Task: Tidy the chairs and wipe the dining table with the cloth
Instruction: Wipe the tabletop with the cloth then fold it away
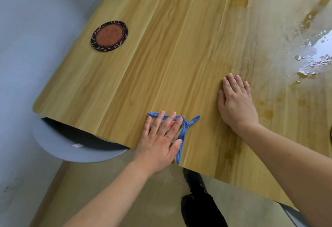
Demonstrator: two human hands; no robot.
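Small blue-edged woven cloth (181, 133) at the near edge of the light wooden desk (161, 56), pressed flat under the left hand (161, 140), fingers spread. Right hand (237, 104) flat, open, beside it. Round dark-rimmed coaster (109, 35) well apart; grey chair seat (71, 147) tucked beneath.

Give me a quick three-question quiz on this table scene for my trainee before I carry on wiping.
1. True or false: the left hand presses flat on the blue-edged cloth near the table edge.
2. What does the right hand touch? A) the cloth B) the bare tabletop C) the round coaster
3. Fill in: the shiny wet patch lies on the person's ____ side of the table.

Key: 1 true. 2 B, the palm lies flat on bare wood, apart from the cloth. 3 right.
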